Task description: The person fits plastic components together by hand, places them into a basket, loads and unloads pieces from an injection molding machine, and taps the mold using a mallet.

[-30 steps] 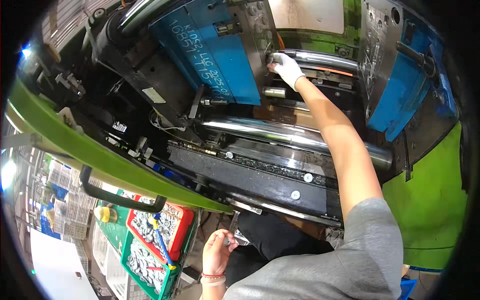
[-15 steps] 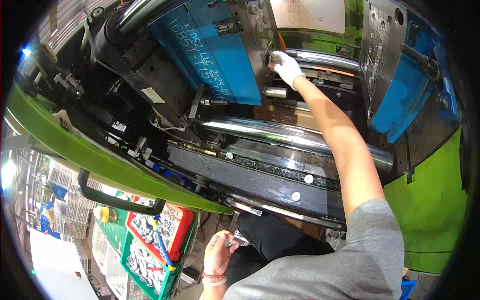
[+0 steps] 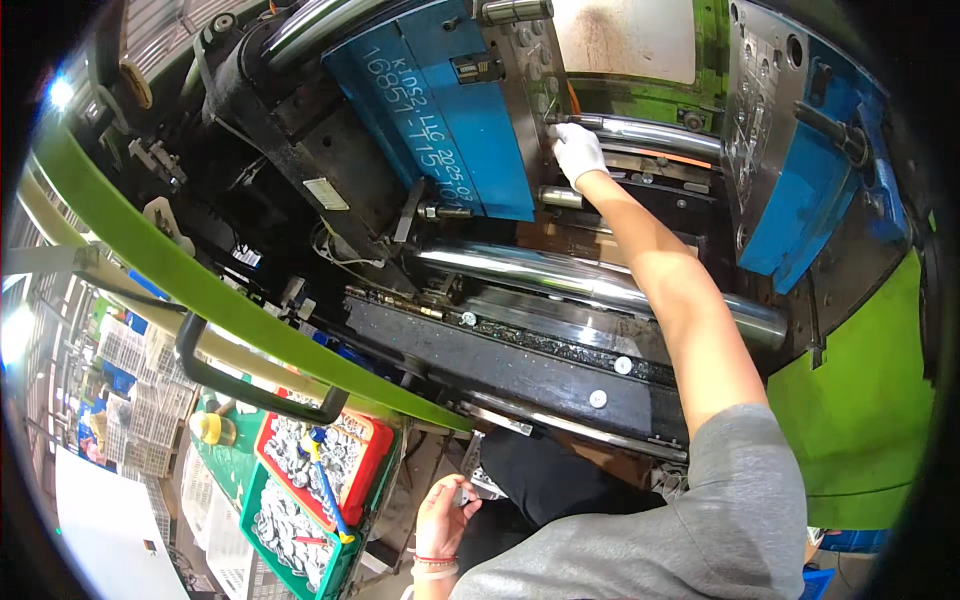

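Observation:
My right hand [image 3: 578, 152], in a white glove, reaches far into the machine to the inner steel face [image 3: 537, 75] of the left blue mould half [image 3: 430, 110]. Its fingers are bent together against that face; whatever they grip is hidden. Round studs or parts line the steel above the glove. My left hand [image 3: 440, 518] is bare and held low by my dark trousers. Between its thumb and fingers is a small grey metal piece [image 3: 461, 496], partly covered. Across the gap stands the right blue mould half [image 3: 805, 170].
Polished guide bars [image 3: 580, 275] cross the machine under my right arm. A green door frame with a black handle [image 3: 200, 370] curves along the left. Beyond it, a red tray [image 3: 380, 455] and a green tray [image 3: 250, 520] hold many small metal parts; a blue-and-yellow tool [image 3: 328, 490] lies across them.
The whole view has shifted slightly. My right hand stays at the mould face, its fingers now tucked closer to the steel. My left hand still holds the small grey piece.

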A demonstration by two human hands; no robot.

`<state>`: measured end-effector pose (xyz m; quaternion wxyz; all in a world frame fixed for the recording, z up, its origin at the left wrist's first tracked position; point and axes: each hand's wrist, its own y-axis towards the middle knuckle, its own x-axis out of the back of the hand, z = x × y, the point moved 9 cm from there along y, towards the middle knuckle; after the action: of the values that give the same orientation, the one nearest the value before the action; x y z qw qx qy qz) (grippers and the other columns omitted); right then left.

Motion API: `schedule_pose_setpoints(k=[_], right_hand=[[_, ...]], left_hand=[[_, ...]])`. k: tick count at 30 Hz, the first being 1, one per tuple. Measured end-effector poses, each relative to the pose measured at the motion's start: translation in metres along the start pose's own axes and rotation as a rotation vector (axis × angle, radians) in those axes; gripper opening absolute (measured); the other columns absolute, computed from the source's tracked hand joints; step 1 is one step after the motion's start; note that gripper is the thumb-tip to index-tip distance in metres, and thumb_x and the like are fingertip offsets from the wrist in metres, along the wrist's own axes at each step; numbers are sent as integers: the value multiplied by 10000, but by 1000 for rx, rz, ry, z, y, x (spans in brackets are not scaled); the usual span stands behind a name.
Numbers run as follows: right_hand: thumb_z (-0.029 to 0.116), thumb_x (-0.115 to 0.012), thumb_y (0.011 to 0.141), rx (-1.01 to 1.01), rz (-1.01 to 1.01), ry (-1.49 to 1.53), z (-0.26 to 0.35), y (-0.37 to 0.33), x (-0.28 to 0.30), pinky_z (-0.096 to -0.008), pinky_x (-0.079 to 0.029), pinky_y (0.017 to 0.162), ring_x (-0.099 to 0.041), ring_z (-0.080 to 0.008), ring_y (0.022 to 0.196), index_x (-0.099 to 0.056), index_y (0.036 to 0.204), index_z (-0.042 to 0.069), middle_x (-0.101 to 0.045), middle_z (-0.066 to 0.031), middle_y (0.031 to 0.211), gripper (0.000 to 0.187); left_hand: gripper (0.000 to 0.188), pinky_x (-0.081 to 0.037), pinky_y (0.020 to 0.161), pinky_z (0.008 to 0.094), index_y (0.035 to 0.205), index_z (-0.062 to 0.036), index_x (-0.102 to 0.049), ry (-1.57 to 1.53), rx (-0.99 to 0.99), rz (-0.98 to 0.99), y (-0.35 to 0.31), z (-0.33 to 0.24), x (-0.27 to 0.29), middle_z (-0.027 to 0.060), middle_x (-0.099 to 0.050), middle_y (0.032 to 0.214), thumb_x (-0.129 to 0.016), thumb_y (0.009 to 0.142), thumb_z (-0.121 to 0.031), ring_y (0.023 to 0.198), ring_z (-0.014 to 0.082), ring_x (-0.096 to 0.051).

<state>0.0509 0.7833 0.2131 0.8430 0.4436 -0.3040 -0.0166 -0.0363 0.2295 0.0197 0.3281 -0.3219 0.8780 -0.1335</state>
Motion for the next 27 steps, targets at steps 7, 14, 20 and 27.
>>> schedule_pose_setpoints(k=[7, 14, 20, 27], right_hand=[[128, -504, 802, -41, 59, 142, -9, -10, 32, -382, -421, 905, -530, -365, 1063, -536, 1151, 32, -556, -244, 1126, 363], [204, -606, 861, -76, 875, 866, 243, -174, 86, -268, -455, 755, -546, -111, 839, -585, 1022, 15, -581, -41, 960, 249], [168, -644, 842, -16, 1182, 1025, 304, -246, 93, -250, -465, 710, -572, -101, 817, -594, 965, 11, -594, -51, 936, 205], [177, -650, 844, -227, 1203, 1198, 302, -272, 84, -281, -464, 810, -571, -137, 901, -546, 1068, -4, -584, -70, 1023, 306]], left_hand=[[389, -469, 901, 335, 1274, -43, -378, 60, -54, 308, -4, -26, -79, 135, -550, 1106, -446, 896, 13, 969, 207, -574], [142, -520, 818, 275, 1031, 1, -440, 166, -405, 195, -24, -98, -105, 219, -570, 1128, -496, 902, -20, 933, 213, -628], [242, -521, 794, 253, 1111, 25, -503, 44, -381, 173, -26, -101, -106, 105, -606, 1014, -558, 887, -46, 875, 159, -628], [196, -548, 784, 289, 1071, -4, -548, -131, -276, 180, -35, -87, -89, 97, -631, 984, -547, 899, -97, 912, 187, -638]])
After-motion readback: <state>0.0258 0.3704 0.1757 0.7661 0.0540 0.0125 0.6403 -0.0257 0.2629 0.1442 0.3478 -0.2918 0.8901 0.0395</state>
